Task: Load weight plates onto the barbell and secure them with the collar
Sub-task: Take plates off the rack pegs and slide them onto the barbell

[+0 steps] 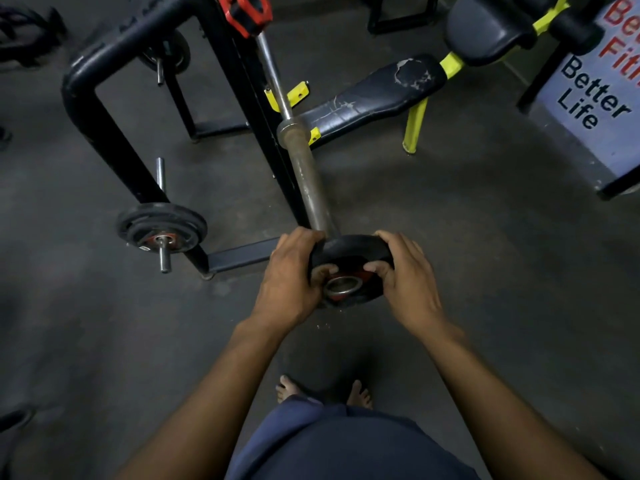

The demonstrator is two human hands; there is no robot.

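Observation:
A small black weight plate (349, 252) with a red centre and a steel hub ring is held between both hands at the near end of the barbell sleeve (308, 174). My left hand (294, 275) grips its left rim and my right hand (405, 275) grips its right rim. The plate hides the sleeve's tip, so I cannot tell whether the sleeve is inside the hub. The bare sleeve runs up to the bar's shoulder, and the thin shaft goes on to a red collar (244, 12) at the top of the view.
A black rack frame (104, 133) stands left of the bar, with stored plates (161, 230) on a lower peg and another plate (169, 57) higher up. A worn bench with yellow legs (377, 95) lies right of the bar. My bare feet (322, 393) stand on dark floor.

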